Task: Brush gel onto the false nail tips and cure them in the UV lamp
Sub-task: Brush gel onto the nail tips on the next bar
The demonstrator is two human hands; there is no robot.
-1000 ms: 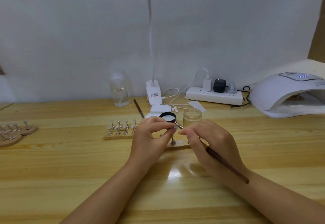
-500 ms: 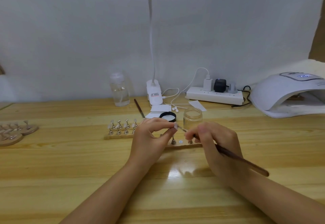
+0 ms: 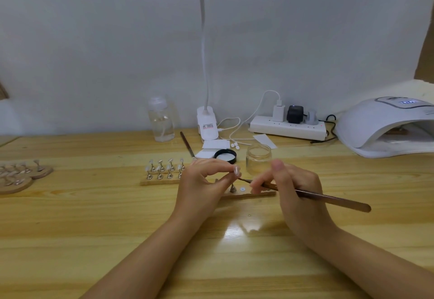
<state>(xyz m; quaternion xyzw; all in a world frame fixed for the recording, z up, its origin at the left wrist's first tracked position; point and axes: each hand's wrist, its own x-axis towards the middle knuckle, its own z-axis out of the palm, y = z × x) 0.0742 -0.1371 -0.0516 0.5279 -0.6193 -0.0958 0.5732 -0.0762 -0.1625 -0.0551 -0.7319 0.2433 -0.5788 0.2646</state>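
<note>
— Brush (image 3: pixel 314 196): how does it lie?
— Nearly level, handle out to the right, bristles leftward at the nail tip (image 3: pixel 236 171). Her right hand (image 3: pixel 293 195) pinches it near the ferrule.
— And the tip?
— Upright, pinched in the left hand (image 3: pixel 204 186) over the wooden strip (image 3: pixel 253 194).
— Behind that?
— More tips on stands (image 3: pixel 164 169), an open glass jar (image 3: pixel 258 160) beside its black lid (image 3: pixel 225 155), and the UV lamp (image 3: pixel 385 127) far right by the wall.
</note>
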